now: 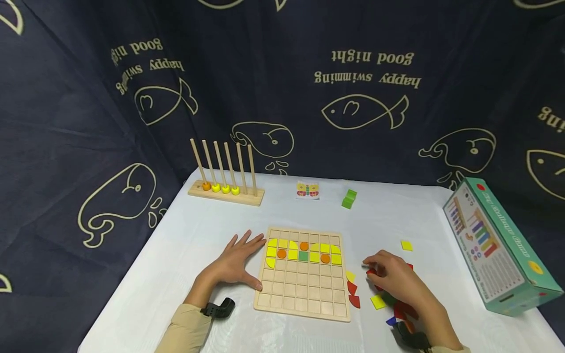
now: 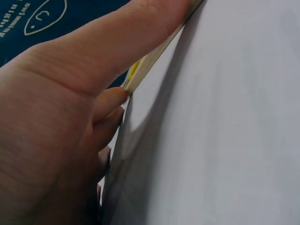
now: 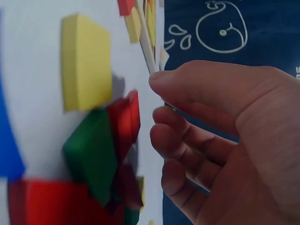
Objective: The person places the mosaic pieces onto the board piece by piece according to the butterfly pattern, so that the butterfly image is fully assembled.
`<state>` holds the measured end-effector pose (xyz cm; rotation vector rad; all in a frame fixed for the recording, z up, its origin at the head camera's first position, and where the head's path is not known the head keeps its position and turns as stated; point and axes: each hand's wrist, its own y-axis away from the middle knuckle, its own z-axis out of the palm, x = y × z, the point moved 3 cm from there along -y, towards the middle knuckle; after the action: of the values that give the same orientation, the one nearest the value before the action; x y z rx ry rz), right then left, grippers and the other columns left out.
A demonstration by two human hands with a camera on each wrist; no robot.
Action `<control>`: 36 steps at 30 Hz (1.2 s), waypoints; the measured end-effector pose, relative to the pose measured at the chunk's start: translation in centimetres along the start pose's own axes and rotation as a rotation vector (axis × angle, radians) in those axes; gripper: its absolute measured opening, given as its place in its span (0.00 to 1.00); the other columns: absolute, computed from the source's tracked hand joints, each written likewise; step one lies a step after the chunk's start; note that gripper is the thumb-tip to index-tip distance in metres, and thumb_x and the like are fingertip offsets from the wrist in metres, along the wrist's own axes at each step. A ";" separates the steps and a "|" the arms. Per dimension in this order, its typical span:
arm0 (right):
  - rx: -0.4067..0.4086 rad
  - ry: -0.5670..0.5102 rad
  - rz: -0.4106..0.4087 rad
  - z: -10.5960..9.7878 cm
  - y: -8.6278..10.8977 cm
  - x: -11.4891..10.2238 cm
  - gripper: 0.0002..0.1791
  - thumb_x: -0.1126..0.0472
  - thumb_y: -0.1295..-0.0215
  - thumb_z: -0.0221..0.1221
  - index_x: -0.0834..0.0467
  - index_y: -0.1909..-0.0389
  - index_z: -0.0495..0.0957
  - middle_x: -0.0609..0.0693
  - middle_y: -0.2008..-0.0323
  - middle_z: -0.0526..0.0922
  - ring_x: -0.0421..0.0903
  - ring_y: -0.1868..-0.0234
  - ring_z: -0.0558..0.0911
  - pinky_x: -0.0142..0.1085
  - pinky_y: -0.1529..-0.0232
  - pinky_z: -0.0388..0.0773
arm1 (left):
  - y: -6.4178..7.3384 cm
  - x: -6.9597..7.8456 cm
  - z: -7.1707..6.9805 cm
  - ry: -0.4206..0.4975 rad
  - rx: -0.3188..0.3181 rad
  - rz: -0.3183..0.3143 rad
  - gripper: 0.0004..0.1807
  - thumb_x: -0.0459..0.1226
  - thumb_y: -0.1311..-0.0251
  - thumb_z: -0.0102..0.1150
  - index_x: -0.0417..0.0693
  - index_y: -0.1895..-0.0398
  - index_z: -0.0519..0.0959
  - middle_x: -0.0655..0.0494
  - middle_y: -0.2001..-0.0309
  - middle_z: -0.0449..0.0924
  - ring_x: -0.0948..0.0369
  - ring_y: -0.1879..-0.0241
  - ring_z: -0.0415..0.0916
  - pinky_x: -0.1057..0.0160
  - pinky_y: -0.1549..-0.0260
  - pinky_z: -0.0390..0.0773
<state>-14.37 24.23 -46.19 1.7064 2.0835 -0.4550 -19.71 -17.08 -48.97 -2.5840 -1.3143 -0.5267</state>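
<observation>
A wooden grid board [image 1: 304, 294] lies mid-table, its upper rows partly filled with yellow pieces, several orange round pieces and a green square [image 1: 303, 256]. My left hand [image 1: 231, 264] rests at the board's left side with fingers spread, the thumb [image 2: 140, 33] against its edge. To the right, my right hand [image 1: 395, 279] hovers over loose pieces, its fingers loosely bent and nothing between them. In the right wrist view, a yellow square [image 3: 89, 61], a green piece [image 3: 93, 154] and red pieces [image 3: 124, 124] lie beside the fingertips. Part of this pile is hidden under the hand.
Behind the board are a butterfly picture card [image 1: 307, 190] and green blocks [image 1: 349, 198]. A peg stand [image 1: 225, 195] with orange and yellow beads stands back left. The tall toy box [image 1: 503, 250] borders the right side. Red quarter pieces [image 1: 354, 301] lie by the board's right edge.
</observation>
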 end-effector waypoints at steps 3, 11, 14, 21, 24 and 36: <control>0.008 0.005 0.037 0.0 0.3 0.6 0.19 0.54 0.50 0.72 0.50 0.56 0.83 0.42 0.67 0.76 0.42 0.68 0.72 0.36 0.65 0.76 | 0.1 0.0 0.0 0.003 0.000 -0.004 0.72 0.75 0.78 0.66 0.51 0.25 0.55 0.57 0.25 0.48 0.48 0.26 0.36 0.43 0.32 0.34; -0.045 -0.032 0.095 0.6 0.9 1.1 0.24 0.48 0.53 0.73 0.48 0.53 0.81 0.43 0.64 0.76 0.43 0.65 0.73 0.39 0.61 0.76 | 0.1 0.1 -0.2 0.012 -0.002 -0.008 0.72 0.73 0.77 0.68 0.51 0.25 0.55 0.56 0.25 0.48 0.48 0.26 0.35 0.43 0.32 0.34; -0.037 -0.024 0.079 0.7 0.9 1.0 0.21 0.51 0.51 0.73 0.48 0.54 0.81 0.42 0.63 0.76 0.42 0.65 0.73 0.39 0.60 0.76 | 0.1 0.1 -0.2 0.012 -0.003 -0.008 0.72 0.73 0.77 0.68 0.51 0.25 0.55 0.56 0.25 0.48 0.49 0.26 0.35 0.43 0.32 0.34; -0.029 0.017 0.067 0.9 0.7 0.7 0.20 0.53 0.51 0.72 0.47 0.55 0.82 0.41 0.65 0.76 0.41 0.66 0.72 0.39 0.60 0.76 | 0.1 0.1 -0.1 0.013 -0.002 -0.016 0.71 0.74 0.78 0.68 0.52 0.25 0.55 0.58 0.25 0.48 0.50 0.26 0.35 0.44 0.32 0.32; -0.029 0.023 0.072 1.0 0.7 0.6 0.20 0.53 0.51 0.72 0.47 0.55 0.82 0.41 0.64 0.76 0.42 0.66 0.72 0.40 0.59 0.77 | 0.0 0.0 -0.1 0.011 -0.003 -0.018 0.72 0.74 0.78 0.67 0.52 0.25 0.55 0.58 0.25 0.48 0.50 0.26 0.35 0.44 0.32 0.33; -0.064 -0.076 -0.006 -0.4 2.0 0.9 0.18 0.52 0.48 0.71 0.48 0.56 0.81 0.40 0.66 0.75 0.41 0.66 0.73 0.33 0.65 0.75 | -0.1 0.0 0.1 0.014 -0.002 -0.008 0.71 0.74 0.78 0.67 0.52 0.25 0.55 0.58 0.25 0.48 0.50 0.26 0.35 0.44 0.32 0.33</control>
<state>-12.62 25.60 -46.32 1.6213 2.0280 -0.4435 -19.75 -16.99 -49.09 -2.5730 -1.3210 -0.5472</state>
